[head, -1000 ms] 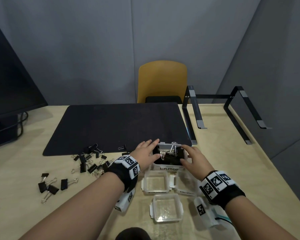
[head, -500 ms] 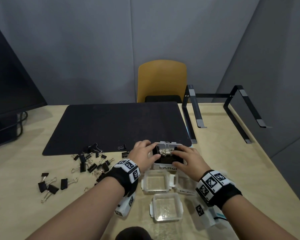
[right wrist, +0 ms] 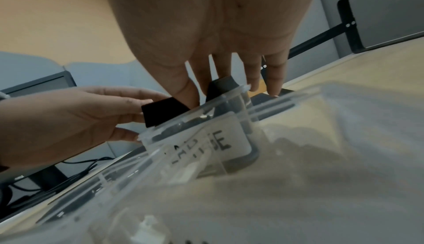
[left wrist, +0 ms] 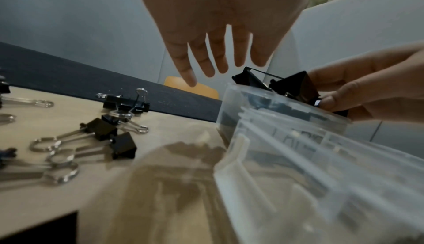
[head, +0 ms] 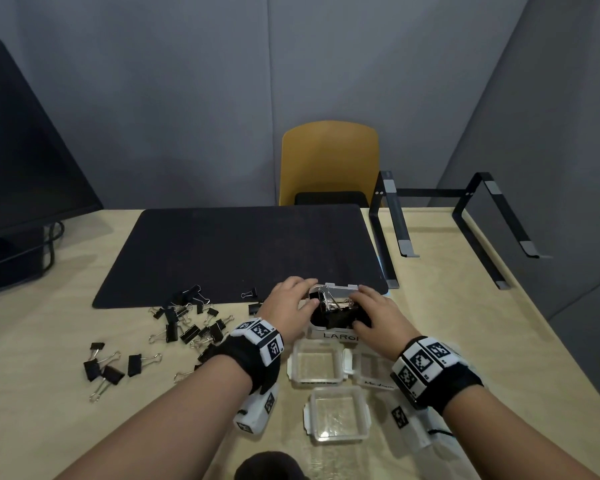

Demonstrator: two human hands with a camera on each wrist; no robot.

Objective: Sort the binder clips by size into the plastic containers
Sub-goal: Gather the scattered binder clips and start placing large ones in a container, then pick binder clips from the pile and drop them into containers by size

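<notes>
Hands at clear plastic container labelled LARGE [head: 336,336], heaped with large black binder clips [head: 333,315].
Left hand [head: 284,306], fingers straight, touches one clip; right hand [head: 378,315] pinches another between thumb and fingers.

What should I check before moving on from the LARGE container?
1. Large clips below the LARGE container rim: not ok, some stick up.
2. Left hand free: ok, fingers straight, only touching the clips.
3. Right hand free: not ok, it pinches one of the large clips.
4. Nearest clear container open and empty: ok.
5. Loose clips all sorted: not ok, many lie on the table.
</notes>
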